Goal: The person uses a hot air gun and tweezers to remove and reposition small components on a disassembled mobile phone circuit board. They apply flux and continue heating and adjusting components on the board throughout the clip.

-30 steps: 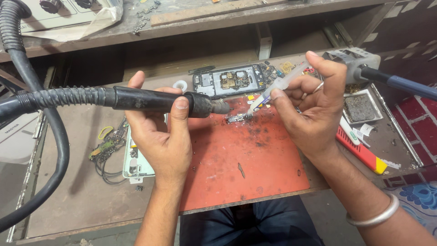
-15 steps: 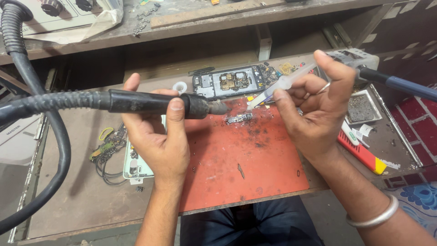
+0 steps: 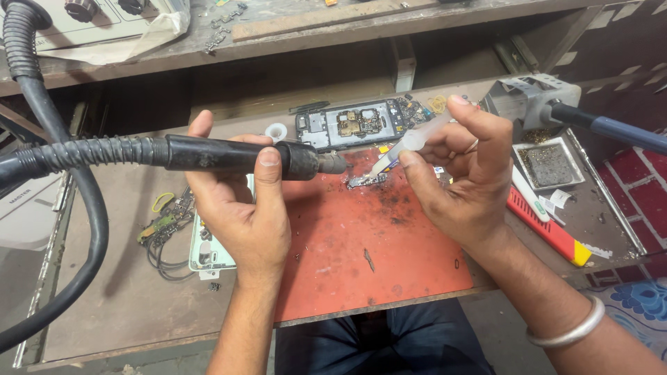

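Hot-air wand (image 3: 236, 154) and syringe (image 3: 410, 144) in hands.

Beyond the hands, a worn brown wooden workbench (image 3: 104, 312) with a raised grey wooden shelf (image 3: 313, 28) across its back, dusty and scratched. Right of the right hand, red brick-patterned wall or floor (image 3: 643, 201), and lower down a blue floral-patterned cloth (image 3: 639, 305). Below the bench edge, dark shadow. Soft, even light from above.

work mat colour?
Red-orange mat, scorched dark near the top; head view.
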